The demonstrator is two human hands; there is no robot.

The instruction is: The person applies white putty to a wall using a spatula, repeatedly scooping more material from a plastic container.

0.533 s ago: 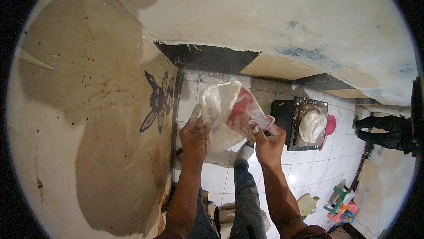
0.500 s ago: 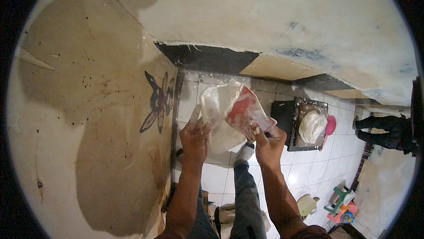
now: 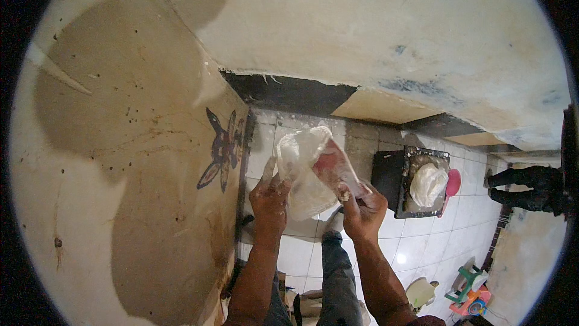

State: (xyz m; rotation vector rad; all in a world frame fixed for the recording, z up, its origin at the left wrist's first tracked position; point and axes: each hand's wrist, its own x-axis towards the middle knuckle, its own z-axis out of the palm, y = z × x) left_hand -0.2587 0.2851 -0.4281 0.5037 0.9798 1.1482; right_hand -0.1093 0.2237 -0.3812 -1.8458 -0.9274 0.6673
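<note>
My left hand (image 3: 269, 205) grips the edge of a pale, translucent flat plate (image 3: 304, 181) loaded with white paste along its far end. In my right hand (image 3: 366, 212) is a red flat scraper (image 3: 333, 166), smeared with white paste and pressed against the right side of the pale plate. The fingers of both hands are whitened. Both tools are held in front of me, above the tiled floor, and part of each is hidden by the other or by paste. To their right, a heap of white paste (image 3: 428, 185) lies on a dark board (image 3: 414, 211).
A pink dipper (image 3: 453, 182) rests against the board's right side. Walls with black and tan panels (image 3: 289, 92) stand close ahead and at the left. Green stool (image 3: 464, 284), orange fan-like object (image 3: 474, 302) and pale green container (image 3: 421, 294) sit at lower right. Another person's dark-trousered legs (image 3: 525, 184) stand far right.
The red scraper has turned to a steeper, more edge-on angle and slid slightly against the pale plate. The whole view has shifted a little downward. Both hands keep their holds.
</note>
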